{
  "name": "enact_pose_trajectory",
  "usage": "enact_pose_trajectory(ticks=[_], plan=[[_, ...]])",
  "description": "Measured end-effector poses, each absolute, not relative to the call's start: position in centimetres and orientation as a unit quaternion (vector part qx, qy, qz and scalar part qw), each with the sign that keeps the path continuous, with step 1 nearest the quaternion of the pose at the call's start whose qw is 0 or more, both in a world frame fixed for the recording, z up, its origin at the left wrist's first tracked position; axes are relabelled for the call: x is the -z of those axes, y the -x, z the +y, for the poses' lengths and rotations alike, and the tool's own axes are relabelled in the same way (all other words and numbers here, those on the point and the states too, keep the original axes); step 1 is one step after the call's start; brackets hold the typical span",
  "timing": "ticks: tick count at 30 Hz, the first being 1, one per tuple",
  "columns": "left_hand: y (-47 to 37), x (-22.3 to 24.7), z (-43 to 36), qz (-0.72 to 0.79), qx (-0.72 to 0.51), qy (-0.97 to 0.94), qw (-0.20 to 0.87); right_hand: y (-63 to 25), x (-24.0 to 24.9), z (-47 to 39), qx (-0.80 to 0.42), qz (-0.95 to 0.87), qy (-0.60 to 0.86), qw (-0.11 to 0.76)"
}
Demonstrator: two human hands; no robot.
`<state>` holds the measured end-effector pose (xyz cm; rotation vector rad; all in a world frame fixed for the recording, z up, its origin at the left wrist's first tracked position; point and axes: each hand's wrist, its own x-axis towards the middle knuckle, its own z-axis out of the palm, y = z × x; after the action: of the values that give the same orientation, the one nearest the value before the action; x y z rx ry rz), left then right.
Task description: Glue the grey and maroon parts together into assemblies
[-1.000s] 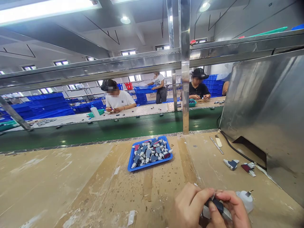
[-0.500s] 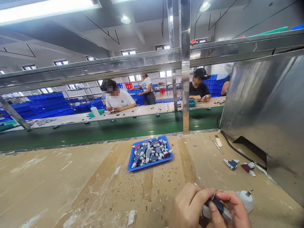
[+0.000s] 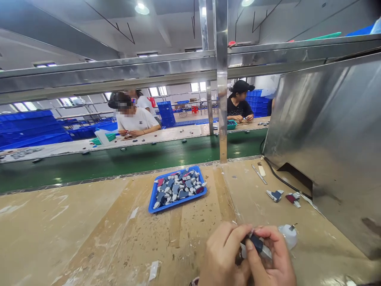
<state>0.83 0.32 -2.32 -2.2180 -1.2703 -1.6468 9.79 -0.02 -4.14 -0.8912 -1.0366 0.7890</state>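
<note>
One small dark blue and white plastic piece [image 3: 258,245] at the bottom edge of view, pinched between both hands just above the worn tan wooden surface [image 3: 89,230]. Left hand [image 3: 222,256] curled, knuckles up, thumb and forefinger closed on the piece's near end. Right hand [image 3: 272,260] cupped under it, fingers [image 3: 252,258] wrapped tight round its body. One small white plastic bottle [image 3: 288,235] just beside the right hand, touching the surface.

One shallow blue plastic tray [image 3: 152,206] further out, heaped with similar blue, white and red pieces; too many overlapping to count. Two loose pieces [image 3: 275,195] to the right, near one slanted sheet-metal panel [image 3: 333,139]. One green conveyor belt [image 3: 119,161] beyond. Two seated people across it; a third partly hidden.
</note>
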Motion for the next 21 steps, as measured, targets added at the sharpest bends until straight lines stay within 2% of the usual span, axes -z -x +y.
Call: enact_pose_trajectory(ticks=[12,21], plan=[[-0.4,0.6,-0.3,-0.398,0.541,0.741,0.003,-9.8,2.9,-0.6,-0.264,-0.527,0.445,0.674],[-0.1,1.0,-0.3,-0.393,0.531,0.750,-0.011,-11.7,3.8,0.6,-0.134,-0.654,0.359,0.653]])
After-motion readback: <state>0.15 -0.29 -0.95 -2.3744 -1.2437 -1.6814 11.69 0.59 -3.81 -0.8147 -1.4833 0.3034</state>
